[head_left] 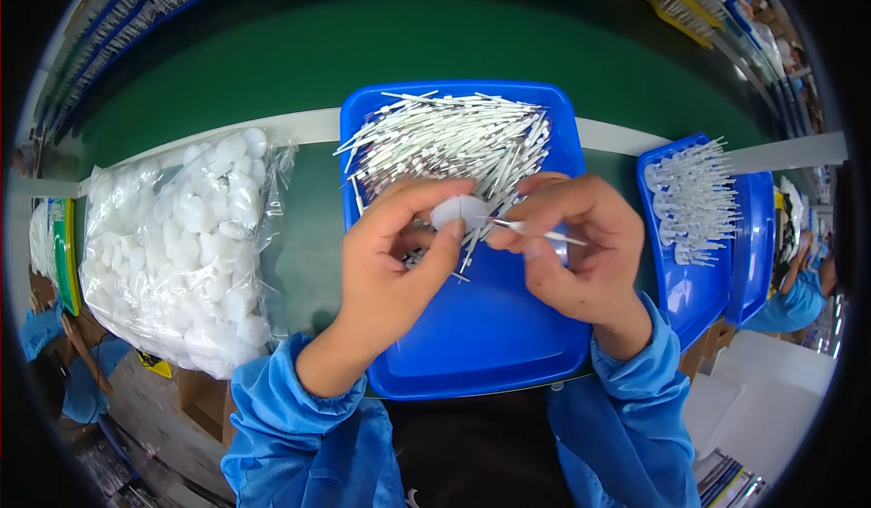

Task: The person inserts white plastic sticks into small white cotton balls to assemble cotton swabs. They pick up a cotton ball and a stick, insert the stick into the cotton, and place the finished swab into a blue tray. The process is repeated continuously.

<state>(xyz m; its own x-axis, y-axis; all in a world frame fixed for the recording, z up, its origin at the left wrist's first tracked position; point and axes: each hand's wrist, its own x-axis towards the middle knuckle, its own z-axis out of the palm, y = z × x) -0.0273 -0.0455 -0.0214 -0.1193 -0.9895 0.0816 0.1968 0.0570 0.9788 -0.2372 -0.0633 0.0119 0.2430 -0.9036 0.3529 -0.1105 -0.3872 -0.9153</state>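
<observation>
Disc [454, 210] in left hand [386, 263], apparently against stick [561, 237]

Beyond the central blue tray [481, 327], a broad green band [435, 41] lay open, bounded on its near side by a pale rail [313, 126]. To the left, a narrow strip of surface [310, 213] ran between this tray and a bulging clear bag [181, 245], which blocked low passage. Piled white sticks [454, 136] filled the tray's far part; its near part offered open floor. Between left hand [390, 245] and right hand [585, 245], a white disc [454, 210] and a slender stick [555, 236] obstructed the gap. To the right, a loaded side tray [685, 295] barred the way.
</observation>
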